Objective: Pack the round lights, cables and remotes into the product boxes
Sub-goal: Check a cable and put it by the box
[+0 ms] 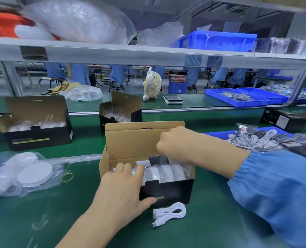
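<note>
step: put remote into box | box (166, 191) near front edge of bench (211, 221), lid up, lights (164, 171) on edge inside | left hand (121, 187) grips front-left corner, I keep it firm | right hand (173, 142) curled over dark remote (158, 160), pinch hidden, cannot tell | slide it behind lights, slowly | cable (169, 213) lies before box, goes next

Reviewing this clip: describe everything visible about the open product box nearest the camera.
The product box is black outside with a yellow-green stripe and plain brown cardboard inside. It stands upright on the green belt, lid flap raised at the back. Bagged white round lights stand on edge inside. The left hand grips its front left corner; the right hand holds a dark packet above the lights. A coiled white cable lies just before it.
</note>
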The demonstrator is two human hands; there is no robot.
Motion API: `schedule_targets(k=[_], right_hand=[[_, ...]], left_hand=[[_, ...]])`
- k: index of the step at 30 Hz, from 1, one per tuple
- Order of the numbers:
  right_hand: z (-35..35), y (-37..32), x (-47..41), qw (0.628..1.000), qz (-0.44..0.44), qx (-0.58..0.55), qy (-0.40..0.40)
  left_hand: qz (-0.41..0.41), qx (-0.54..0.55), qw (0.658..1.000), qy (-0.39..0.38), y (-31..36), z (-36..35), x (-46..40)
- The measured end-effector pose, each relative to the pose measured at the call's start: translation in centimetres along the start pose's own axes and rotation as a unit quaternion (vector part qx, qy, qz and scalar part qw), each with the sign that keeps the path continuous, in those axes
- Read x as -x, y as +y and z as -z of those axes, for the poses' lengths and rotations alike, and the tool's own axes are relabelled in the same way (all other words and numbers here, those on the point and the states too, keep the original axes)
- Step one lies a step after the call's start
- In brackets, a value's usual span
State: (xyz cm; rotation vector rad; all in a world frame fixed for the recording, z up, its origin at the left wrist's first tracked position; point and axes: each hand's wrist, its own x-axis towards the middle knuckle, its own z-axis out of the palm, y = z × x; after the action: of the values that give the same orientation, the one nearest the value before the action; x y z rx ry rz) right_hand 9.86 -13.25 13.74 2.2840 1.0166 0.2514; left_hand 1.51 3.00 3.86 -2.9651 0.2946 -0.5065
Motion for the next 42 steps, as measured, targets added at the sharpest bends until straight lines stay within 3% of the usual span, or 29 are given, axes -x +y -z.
schedule_targets(k=[9,12,16,21,23,24,25,27,28,29,32,34,35,37,39,41,42], right_hand=[[-2.3,0.7,-0.5,0.993,-0.018,-0.108,-0.045],[-2.5,-1.6,-0.8,0.997,-0.005,-0.059,-0.055],[-2.9,-4.7,-2.2,0.999,0.025,0.047,-0.008],[-1.8,-3.1,-1.3,0.996,-0.035,-0.054,-0.057],[-0.9,-2.2,0.0,0.987,-0.021,-0.140,-0.076],[-0.6,-2.1,1.1,0.981,-0.003,-0.190,-0.049],[-0.4,-2.3,2.4,0.973,0.011,-0.230,0.033],[-0.8,-3.7,5.7,0.919,0.030,-0.306,0.248],[-1.3,-4.7,7.2,0.898,0.048,-0.330,0.287],[-2.3,-5.8,8.5,0.903,0.070,-0.330,0.268],[-6.6,-8.9,9.2,0.978,0.081,-0.147,0.123],[-8.1,-9.3,8.7,0.983,0.039,-0.121,0.135],[-7.9,-8.8,8.5,0.977,0.032,-0.159,0.137],[-6.9,-7.3,8.6,0.925,0.073,-0.344,0.141],[-4.8,-4.9,9.3,0.825,0.023,-0.519,0.220],[-3.1,-2.6,9.4,0.750,-0.036,-0.584,0.308],[-2.1,-2.1,8.7,0.743,-0.056,-0.585,0.320]], left_hand=[[0.002,-0.019,1.000,0.001,-0.1,-0.4,-0.1],[0.001,-0.016,1.000,0.007,0.1,-0.4,-0.1],[0.013,-0.013,1.000,0.016,0.5,0.0,0.1],[0.029,-0.015,0.999,0.036,1.4,0.3,0.6],[0.051,-0.025,0.998,0.027,1.8,0.8,1.2],[0.061,-0.020,0.998,0.006,1.9,1.4,1.7],[0.063,-0.003,0.998,-0.005,1.8,2.0,2.0],[0.048,0.027,0.998,0.021,1.7,2.3,2.4],[0.039,0.020,0.999,0.023,1.6,2.2,2.4],[0.023,-0.002,1.000,0.001,1.6,2.0,2.4],[0.020,-0.048,0.998,-0.019,2.1,1.0,2.5],[0.015,-0.047,0.999,0.009,1.8,0.4,2.5],[0.011,-0.043,0.998,0.035,1.8,0.2,2.5],[0.008,-0.044,0.995,0.090,1.5,-0.3,2.5],[0.004,-0.027,0.994,0.105,1.4,-0.6,2.3],[0.014,-0.016,0.995,0.095,1.8,-0.8,2.2],[0.021,-0.015,0.996,0.091,2.1,-0.8,2.3]])
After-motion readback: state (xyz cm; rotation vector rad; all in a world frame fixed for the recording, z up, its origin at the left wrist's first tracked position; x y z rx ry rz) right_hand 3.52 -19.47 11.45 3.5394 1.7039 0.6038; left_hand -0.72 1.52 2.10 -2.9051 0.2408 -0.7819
